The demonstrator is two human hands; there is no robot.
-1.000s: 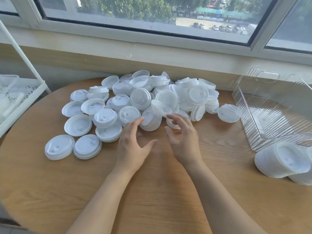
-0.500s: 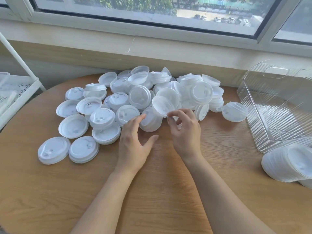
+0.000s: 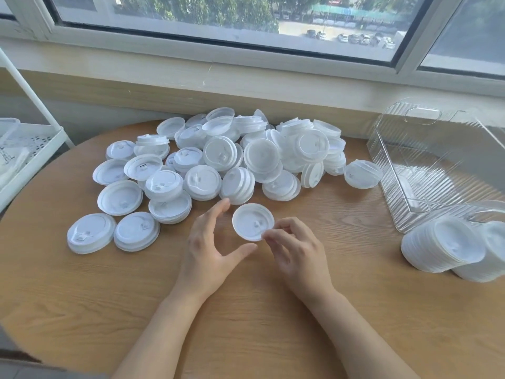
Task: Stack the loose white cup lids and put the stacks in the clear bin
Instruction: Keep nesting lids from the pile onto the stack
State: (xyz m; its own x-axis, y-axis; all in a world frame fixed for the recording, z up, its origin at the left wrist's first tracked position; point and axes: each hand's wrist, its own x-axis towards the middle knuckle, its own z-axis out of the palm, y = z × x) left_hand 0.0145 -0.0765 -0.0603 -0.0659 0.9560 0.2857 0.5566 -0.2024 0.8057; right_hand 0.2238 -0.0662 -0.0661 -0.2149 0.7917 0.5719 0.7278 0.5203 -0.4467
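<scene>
A heap of loose white cup lids (image 3: 232, 160) covers the far half of the round wooden table (image 3: 82, 296). My right hand (image 3: 297, 250) pinches the near edge of a single white lid (image 3: 251, 220), held just in front of the heap. My left hand (image 3: 210, 247) is beside that lid on its left, fingers straight and thumb spread, holding nothing. The clear ribbed bin (image 3: 442, 170) stands at the right with no lids seen inside. Two long stacks of lids (image 3: 448, 247) lie on their sides in front of the bin.
A white wire rack (image 3: 30, 149) stands left of the table. A window sill and wall (image 3: 246, 77) run right behind the heap. Bare wood lies between my arms and the table's near edge.
My right hand took one lid from the front of the heap and drew it toward me. My left hand pulled back a little from the heap and stays open.
</scene>
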